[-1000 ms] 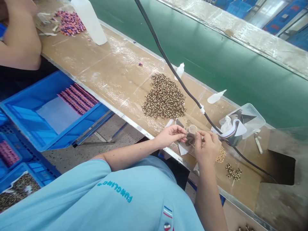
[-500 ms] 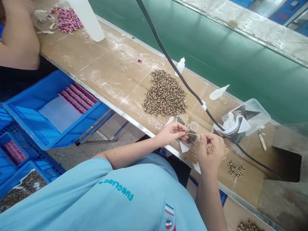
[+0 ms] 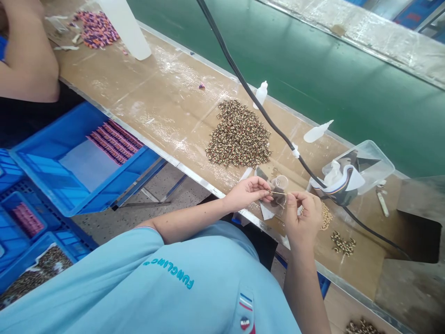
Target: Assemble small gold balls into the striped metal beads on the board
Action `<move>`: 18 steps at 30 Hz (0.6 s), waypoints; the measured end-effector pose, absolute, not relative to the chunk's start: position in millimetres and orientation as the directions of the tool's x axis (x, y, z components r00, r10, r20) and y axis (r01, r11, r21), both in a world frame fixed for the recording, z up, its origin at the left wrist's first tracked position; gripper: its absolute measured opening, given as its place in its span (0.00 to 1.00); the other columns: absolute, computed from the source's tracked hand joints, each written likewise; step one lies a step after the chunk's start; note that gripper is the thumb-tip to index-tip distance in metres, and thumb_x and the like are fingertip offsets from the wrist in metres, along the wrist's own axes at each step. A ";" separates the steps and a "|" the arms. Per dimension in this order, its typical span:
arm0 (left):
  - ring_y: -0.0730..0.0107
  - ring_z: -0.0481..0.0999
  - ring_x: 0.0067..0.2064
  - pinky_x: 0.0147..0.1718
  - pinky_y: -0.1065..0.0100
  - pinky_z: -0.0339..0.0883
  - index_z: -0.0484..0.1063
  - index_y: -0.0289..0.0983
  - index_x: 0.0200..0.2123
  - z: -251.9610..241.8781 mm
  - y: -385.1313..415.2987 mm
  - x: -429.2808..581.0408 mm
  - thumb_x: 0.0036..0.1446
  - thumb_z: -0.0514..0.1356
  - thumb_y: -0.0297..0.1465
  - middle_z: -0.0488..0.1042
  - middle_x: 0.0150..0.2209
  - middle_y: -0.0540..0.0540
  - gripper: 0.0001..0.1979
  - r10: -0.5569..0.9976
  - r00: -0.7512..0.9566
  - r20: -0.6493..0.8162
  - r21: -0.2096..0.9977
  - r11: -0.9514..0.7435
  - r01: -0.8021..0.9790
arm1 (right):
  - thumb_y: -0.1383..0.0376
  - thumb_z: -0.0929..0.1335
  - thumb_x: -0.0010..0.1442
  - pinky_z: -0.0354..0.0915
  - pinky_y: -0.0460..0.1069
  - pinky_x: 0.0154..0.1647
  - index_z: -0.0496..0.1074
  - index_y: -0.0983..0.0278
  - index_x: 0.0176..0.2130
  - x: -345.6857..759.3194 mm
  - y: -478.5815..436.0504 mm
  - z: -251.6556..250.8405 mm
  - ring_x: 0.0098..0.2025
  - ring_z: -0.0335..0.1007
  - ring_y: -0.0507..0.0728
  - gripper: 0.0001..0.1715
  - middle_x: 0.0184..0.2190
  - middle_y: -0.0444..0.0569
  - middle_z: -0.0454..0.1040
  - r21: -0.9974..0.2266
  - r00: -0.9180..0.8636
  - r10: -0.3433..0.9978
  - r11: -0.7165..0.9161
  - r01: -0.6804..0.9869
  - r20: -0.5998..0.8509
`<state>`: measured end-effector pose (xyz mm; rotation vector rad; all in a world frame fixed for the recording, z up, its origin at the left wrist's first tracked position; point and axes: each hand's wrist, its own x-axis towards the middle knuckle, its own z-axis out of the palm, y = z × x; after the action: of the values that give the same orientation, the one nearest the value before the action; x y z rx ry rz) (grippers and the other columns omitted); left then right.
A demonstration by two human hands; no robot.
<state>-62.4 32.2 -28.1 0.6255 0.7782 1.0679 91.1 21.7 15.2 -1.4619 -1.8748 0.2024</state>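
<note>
My left hand (image 3: 247, 194) pinches a tiny brown piece (image 3: 270, 192) between thumb and fingertips; its details are too small to make out. A thin pale stick (image 3: 279, 193) runs from that piece to my right hand (image 3: 305, 217), which grips the other end with thumb and forefinger. Just beyond my fingers, a small clear round cup (image 3: 280, 182) stands on the bench. Beside my right hand lies a pile of small tan pieces (image 3: 326, 217), partly covered by it. Further back is a big heap of small brown-and-cream pieces (image 3: 238, 134).
Two white squeeze bottles (image 3: 260, 94) (image 3: 317, 132) lie or stand along the bench's far edge. A black cable (image 3: 239, 74) crosses above the bench. At right are a clear plastic box (image 3: 377, 167) and a small brown cluster (image 3: 343, 244). Blue crates (image 3: 69, 204) and another person's arm (image 3: 29, 60) are at left.
Both hands keep nearly the same pose on the piece and the stick. The right hand has shifted very slightly left. The view has moved a little.
</note>
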 end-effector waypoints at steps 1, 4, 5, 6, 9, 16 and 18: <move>0.75 0.77 0.30 0.34 0.72 0.71 0.66 0.31 0.31 -27.9 32.2 -62.5 0.44 0.69 0.37 0.74 0.27 0.49 0.19 0.930 0.272 -0.246 0.772 0.358 -0.525 | 0.60 0.62 0.63 0.59 0.49 0.35 0.68 0.63 0.31 91.0 21.6 15.2 0.32 0.63 0.53 0.12 0.28 0.46 0.70 -0.531 -0.086 0.885 0.350 0.772 0.458; 0.76 0.77 0.30 0.34 0.72 0.71 0.67 0.31 0.31 -27.6 31.8 -62.9 0.44 0.69 0.37 0.74 0.27 0.49 0.18 0.932 0.274 -0.238 0.776 0.352 -0.524 | 0.60 0.62 0.63 0.60 0.48 0.35 0.68 0.63 0.31 90.2 21.2 15.2 0.31 0.63 0.52 0.12 0.28 0.46 0.70 -0.510 -0.094 0.872 0.366 0.778 0.481; 0.75 0.77 0.30 0.34 0.72 0.71 0.67 0.31 0.32 -27.6 31.7 -63.0 0.44 0.69 0.37 0.74 0.27 0.49 0.18 0.932 0.276 -0.237 0.777 0.352 -0.521 | 0.60 0.62 0.63 0.60 0.49 0.36 0.68 0.63 0.31 89.8 21.0 15.2 0.31 0.63 0.52 0.12 0.28 0.46 0.70 -0.503 -0.091 0.872 0.360 0.786 0.482; 0.75 0.77 0.30 0.34 0.72 0.71 0.67 0.31 0.32 -27.6 31.5 -63.0 0.45 0.68 0.36 0.75 0.27 0.49 0.18 0.931 0.277 -0.236 0.779 0.352 -0.519 | 0.59 0.62 0.63 0.60 0.49 0.36 0.68 0.63 0.31 89.4 20.9 15.1 0.31 0.62 0.52 0.13 0.28 0.47 0.70 -0.495 -0.085 0.873 0.351 0.795 0.481; 0.75 0.78 0.31 0.35 0.71 0.71 0.67 0.31 0.31 -27.9 31.2 -63.1 0.45 0.68 0.36 0.75 0.27 0.49 0.17 0.932 0.274 -0.238 0.783 0.351 -0.514 | 0.59 0.62 0.63 0.60 0.49 0.36 0.69 0.63 0.31 88.9 20.2 14.9 0.30 0.62 0.52 0.13 0.28 0.47 0.70 -0.484 -0.079 0.869 0.346 0.804 0.489; 0.73 0.78 0.32 0.37 0.67 0.72 0.66 0.32 0.31 -29.7 31.2 -62.4 0.46 0.68 0.36 0.75 0.27 0.49 0.17 0.932 0.276 -0.234 0.791 0.348 -0.503 | 0.61 0.63 0.63 0.61 0.49 0.36 0.69 0.63 0.32 94.4 20.7 19.1 0.33 0.64 0.53 0.11 0.29 0.47 0.70 -0.505 -0.037 0.854 0.341 0.793 0.518; 0.73 0.78 0.32 0.37 0.67 0.72 0.66 0.32 0.31 -29.4 31.1 -62.4 0.45 0.69 0.36 0.74 0.27 0.49 0.17 0.933 0.272 -0.237 0.789 0.348 -0.507 | 0.61 0.63 0.63 0.60 0.49 0.36 0.70 0.64 0.32 97.2 24.8 18.8 0.32 0.64 0.53 0.11 0.29 0.47 0.71 -0.485 -0.023 0.837 0.338 0.806 0.546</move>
<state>-62.4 31.1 -29.4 0.6552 0.7826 1.0674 97.2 24.8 18.8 -1.4558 -1.8105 0.0492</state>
